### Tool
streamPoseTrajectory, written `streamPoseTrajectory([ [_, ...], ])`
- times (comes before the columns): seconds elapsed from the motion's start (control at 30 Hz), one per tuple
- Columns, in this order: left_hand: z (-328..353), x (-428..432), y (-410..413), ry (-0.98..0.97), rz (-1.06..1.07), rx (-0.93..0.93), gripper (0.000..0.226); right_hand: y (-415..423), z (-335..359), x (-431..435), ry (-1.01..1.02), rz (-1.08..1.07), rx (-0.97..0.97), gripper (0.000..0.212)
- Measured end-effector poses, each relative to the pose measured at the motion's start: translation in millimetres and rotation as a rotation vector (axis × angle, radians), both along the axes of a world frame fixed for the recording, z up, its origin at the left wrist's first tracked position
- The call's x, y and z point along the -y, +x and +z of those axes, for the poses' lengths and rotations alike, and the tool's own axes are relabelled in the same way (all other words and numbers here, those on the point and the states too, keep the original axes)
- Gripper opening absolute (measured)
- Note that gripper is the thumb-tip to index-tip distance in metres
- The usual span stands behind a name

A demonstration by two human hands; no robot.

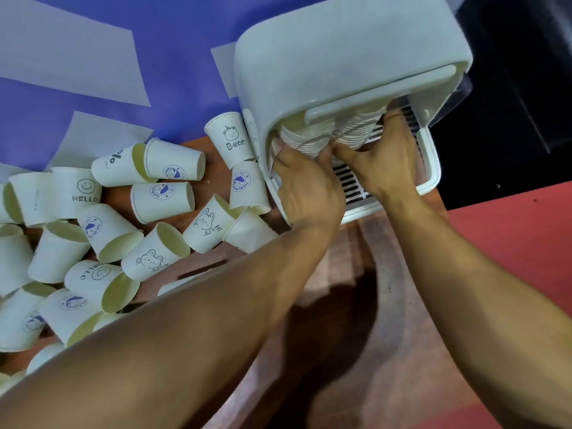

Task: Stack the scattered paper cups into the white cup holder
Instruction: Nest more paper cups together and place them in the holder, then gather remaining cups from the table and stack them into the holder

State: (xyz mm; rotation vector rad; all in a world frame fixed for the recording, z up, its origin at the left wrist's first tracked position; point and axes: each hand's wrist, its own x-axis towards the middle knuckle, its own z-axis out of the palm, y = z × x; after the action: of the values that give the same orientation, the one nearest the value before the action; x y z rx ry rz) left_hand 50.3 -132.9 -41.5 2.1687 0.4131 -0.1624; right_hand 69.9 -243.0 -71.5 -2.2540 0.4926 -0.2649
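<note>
White cup stacks (359, 128) fill the grips of left hand (306, 187) and right hand (380, 162) under the cup holder (340, 57); loose paper cups (161, 199) lie leftward.

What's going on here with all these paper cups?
A person is filling a white cup holder with paper cups. Both hands are at its open front: the left hand grips the left stack inside, the right hand grips the right stack. Many loose cups lie scattered on the table to the left, not yet stacked.

Printed paper cups (161, 199) scattered, many on their sides, nested stacks (356, 131) inside white cup holder (340, 57)
</note>
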Motion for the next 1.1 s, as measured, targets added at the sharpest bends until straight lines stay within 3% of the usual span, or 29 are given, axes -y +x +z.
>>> streamPoseTrajectory([
  [0.43, -4.1, -0.8, 13.8, -0.057, 0.065, -0.068, 0.070, 15.5, -12.5, -9.0, -0.077, -0.053, -0.067, 0.071],
  [0.8, 2.2, -12.8, -13.3, -0.177, 0.031, -0.031, 0.069, -17.7, 1.0, -30.3, -0.003, -0.115, -0.074, 0.065],
  [0.93, 7.0, -25.1, -28.4, -0.208, -0.021, -0.106, 0.056, -40.2, 8.7, -40.7, 0.052, -0.155, -0.089, 0.063],
  [1.1, 11.8, -61.9, -62.6, -0.191, -0.101, -0.048, 0.030, -75.0, 24.7, -76.1, 0.059, -0.084, -0.086, 0.035],
])
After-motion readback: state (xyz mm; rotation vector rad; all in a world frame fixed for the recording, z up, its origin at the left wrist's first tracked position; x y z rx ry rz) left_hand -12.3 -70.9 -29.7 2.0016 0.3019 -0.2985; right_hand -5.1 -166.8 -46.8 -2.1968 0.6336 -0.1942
